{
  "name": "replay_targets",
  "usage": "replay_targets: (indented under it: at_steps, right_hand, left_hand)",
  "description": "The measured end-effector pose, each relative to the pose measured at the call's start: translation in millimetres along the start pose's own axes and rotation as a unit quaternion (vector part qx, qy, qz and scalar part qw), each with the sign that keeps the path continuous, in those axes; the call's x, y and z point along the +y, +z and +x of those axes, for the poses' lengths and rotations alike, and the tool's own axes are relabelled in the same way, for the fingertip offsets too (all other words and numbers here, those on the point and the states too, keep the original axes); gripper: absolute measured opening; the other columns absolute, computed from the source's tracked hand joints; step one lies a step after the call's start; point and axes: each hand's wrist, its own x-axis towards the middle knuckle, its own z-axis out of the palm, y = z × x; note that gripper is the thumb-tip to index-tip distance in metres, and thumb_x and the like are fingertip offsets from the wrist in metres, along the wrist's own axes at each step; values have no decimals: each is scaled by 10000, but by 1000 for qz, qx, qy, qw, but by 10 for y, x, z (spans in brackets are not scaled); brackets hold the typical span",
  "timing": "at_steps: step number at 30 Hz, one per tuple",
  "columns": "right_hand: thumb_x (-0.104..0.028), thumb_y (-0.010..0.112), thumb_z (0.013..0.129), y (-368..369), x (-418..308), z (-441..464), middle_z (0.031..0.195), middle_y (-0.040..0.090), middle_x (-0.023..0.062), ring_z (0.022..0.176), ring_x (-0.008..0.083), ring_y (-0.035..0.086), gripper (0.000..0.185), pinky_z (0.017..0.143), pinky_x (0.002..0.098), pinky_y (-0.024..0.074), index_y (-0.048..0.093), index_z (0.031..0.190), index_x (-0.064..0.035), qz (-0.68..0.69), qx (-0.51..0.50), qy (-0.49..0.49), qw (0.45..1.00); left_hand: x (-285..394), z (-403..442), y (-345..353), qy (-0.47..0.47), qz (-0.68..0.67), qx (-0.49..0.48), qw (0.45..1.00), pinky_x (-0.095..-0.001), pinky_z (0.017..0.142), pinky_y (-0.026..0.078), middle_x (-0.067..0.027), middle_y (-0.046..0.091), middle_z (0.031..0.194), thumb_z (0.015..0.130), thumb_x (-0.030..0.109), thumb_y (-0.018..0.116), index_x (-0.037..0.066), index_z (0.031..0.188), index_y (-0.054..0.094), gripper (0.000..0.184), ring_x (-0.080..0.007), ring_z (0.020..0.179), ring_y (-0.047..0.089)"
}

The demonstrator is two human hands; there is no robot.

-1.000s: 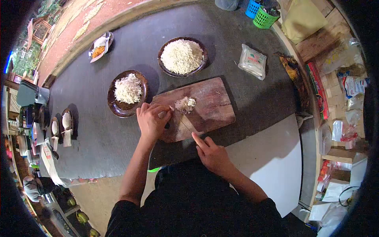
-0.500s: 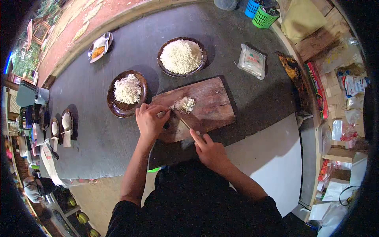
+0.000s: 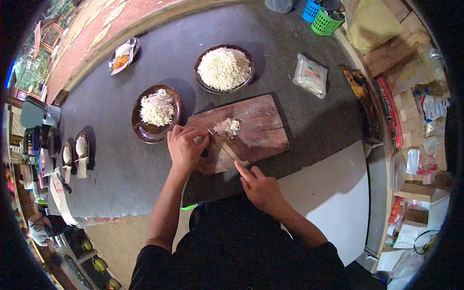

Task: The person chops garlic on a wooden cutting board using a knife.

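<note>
A knife (image 3: 226,148) is in my right hand (image 3: 261,189), its blade angled up and left over a worn wooden cutting board (image 3: 261,113). My left hand (image 3: 187,149) is at the board's left side, fingertips pinched together beside the blade's tip. What they hold is mostly hidden by the fingers. Just beyond the blade lies a small heap of pale shredded pieces (image 3: 227,128). Left of the board, a brown plate (image 3: 138,129) carries whitish shreds (image 3: 157,107). Behind the board, another dark plate (image 3: 252,72) bears a larger mound of white shreds (image 3: 224,67).
A sealed plastic packet (image 3: 310,76) lies at the right of the dark table (image 3: 116,179). Toward the back left is a plate of food with a spoon (image 3: 123,57). Green (image 3: 326,23) and blue (image 3: 309,9) baskets stand at the far right. Two small dishes (image 3: 82,146) sit at left.
The view has shifted slightly. Both hands, the knife and the small heap hold nearly the same places over the board.
</note>
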Motion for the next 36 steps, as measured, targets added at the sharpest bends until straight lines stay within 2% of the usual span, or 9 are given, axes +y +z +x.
replay_targets:
  at_steps: [3,5,9,11,14,18,27,29,36]
  right_hand:
    - [-209,601,986,21,-9,55,901,558,112,627,323,645,579,565,448,565,428,1539,-212,-28,-21,7,999]
    - [-217,600,970,67,7,94,1019,599,160,644,365,669,660,536,482,589,333,1574,-193,-8,-14,-14,1000]
    - [-211,593,974,66,5,143,1025,609,167,640,376,669,654,546,491,590,332,1574,-187,16,-1,-18,1000]
    - [-207,601,980,52,8,91,939,573,119,639,315,657,622,570,449,571,382,1562,-213,9,16,-10,1000]
    - [-204,592,986,3,24,-27,936,571,122,642,313,653,608,569,445,567,389,1559,-208,-10,-14,23,1000]
    - [-215,590,991,12,65,-107,932,568,116,641,307,648,596,566,445,562,399,1555,-210,-13,7,26,1000]
    - [-209,598,989,15,0,21,948,571,128,677,344,653,590,593,453,568,407,1546,-214,-15,-34,14,999]
    - [-228,596,976,85,39,54,1041,619,172,676,375,691,633,557,474,599,361,1563,-209,24,9,-22,999]
    - [-224,584,988,47,-10,114,1072,621,181,703,388,697,618,598,488,608,357,1561,-173,15,-25,0,1000]
  left_hand:
    - [-4,8,9,7,-17,6,1000,-363,812,429,77,757,898,729,251,831,207,838,795,123,-205,850,578]
    - [-3,10,7,12,-12,8,1000,-358,813,427,76,757,894,734,248,828,206,841,798,119,-202,849,576]
    - [24,3,-22,7,-5,14,1000,-357,815,426,72,758,896,739,253,825,211,853,803,123,-199,849,576]
    - [-1,-7,4,8,-10,12,1000,-357,814,426,75,758,899,748,263,822,219,854,805,116,-196,846,574]
    - [-3,-6,6,7,-20,11,1000,-359,811,426,84,755,896,751,271,821,221,845,804,108,-194,847,574]
    - [29,-1,-11,-1,-4,5,1000,-363,815,431,92,752,890,749,272,823,220,843,803,109,-194,854,577]
    - [-11,-11,9,2,-1,7,1000,-368,832,440,81,758,911,742,264,827,216,857,804,127,-196,870,581]
    - [14,-3,-5,1,-8,4,1000,-370,834,439,77,759,913,740,261,830,207,862,804,136,-199,871,583]
    - [-10,-4,10,3,-10,7,1000,-368,821,433,70,761,892,751,273,830,199,844,804,122,-205,852,583]
